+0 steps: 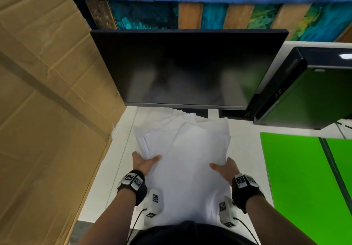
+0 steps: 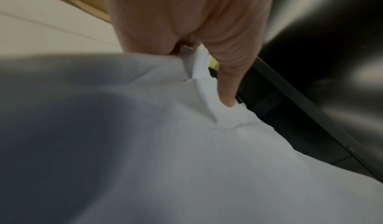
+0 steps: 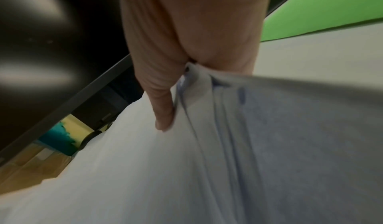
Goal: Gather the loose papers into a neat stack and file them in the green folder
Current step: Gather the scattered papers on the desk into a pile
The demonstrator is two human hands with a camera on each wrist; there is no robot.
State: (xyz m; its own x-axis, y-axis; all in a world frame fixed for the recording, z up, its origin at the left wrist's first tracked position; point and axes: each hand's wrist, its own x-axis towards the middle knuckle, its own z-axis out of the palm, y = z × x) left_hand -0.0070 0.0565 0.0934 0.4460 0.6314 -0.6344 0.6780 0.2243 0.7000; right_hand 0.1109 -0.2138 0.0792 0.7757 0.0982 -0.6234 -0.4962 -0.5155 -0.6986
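Note:
A loose, uneven pile of white papers is held in front of me over the white desk, its sheets fanned at the far end. My left hand grips the pile's left edge, thumb on top and fingers hidden beneath. My right hand grips the right edge the same way. In the left wrist view the thumb presses on the papers. The right wrist view shows the thumb on the sheets. The green folder lies open on the desk to the right.
A dark monitor stands just beyond the papers. A large cardboard sheet leans along the left side. A black computer case sits at the right rear, above the folder. White desk shows between cardboard and papers.

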